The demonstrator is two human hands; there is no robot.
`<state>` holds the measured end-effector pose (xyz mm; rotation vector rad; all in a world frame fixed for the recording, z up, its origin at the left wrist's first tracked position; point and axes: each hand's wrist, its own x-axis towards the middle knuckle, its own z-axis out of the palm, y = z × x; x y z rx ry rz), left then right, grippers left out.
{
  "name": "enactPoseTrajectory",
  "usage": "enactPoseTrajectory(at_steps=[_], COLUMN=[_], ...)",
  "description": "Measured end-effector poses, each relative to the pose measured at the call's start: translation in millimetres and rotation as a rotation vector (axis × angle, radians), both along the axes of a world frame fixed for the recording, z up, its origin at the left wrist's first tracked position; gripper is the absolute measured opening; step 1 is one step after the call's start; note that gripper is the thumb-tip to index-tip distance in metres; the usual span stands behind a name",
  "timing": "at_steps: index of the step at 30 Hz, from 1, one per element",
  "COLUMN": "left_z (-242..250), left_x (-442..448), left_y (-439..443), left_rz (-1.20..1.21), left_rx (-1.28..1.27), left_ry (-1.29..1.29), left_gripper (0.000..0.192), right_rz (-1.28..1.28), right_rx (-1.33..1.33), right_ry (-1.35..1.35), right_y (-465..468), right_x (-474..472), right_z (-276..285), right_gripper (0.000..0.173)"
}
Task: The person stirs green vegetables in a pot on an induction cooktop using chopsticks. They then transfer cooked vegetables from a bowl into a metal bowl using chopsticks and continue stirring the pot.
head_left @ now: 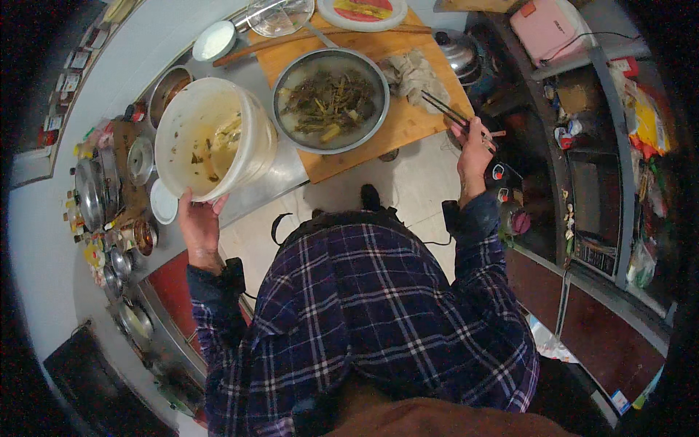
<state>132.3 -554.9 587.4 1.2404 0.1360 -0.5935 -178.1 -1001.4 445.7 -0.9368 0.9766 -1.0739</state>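
Note:
My left hand [201,232] grips the near rim of a white plastic bucket [262,136], which is tilted with its mouth towards me. Cloudy yellowish liquid and bits of greens lie inside the bucket. In my right hand [474,153] is a pair of dark chopsticks [445,108], pointing left over the edge of a wooden board [420,123]. A round metal basin [331,148] on the board holds dark leafy vegetables in cloudy liquid. Beside the basin a crumpled greyish cloth [418,79] lies near the chopstick tips.
Behind the basin are a long wooden stick [360,33], a wire strainer [279,16] and a plate [401,16]. A bowl of white contents [214,41] stands left of them. Lidded pots [90,191] line the left counter; a lidded metal pot [456,52] stands right of the board.

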Motion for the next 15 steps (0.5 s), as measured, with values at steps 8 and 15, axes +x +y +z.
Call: enactPoseTrajectory(at_steps=[8, 15], left_z=[4, 10], left_x=[4, 7], left_y=[9, 14], left_rz=[-0.023, 0.007], left_rx=[-0.02, 0.007], left_ry=[0.013, 0.008], left_gripper=[0.048, 0.048], right_rz=[0.212, 0.33], right_rx=[-1.106, -1.122], right_ry=[0.549, 0.727], right_y=[26, 75], right_x=[11, 25], right_z=[40, -6], right_gripper=[0.02, 0.032])
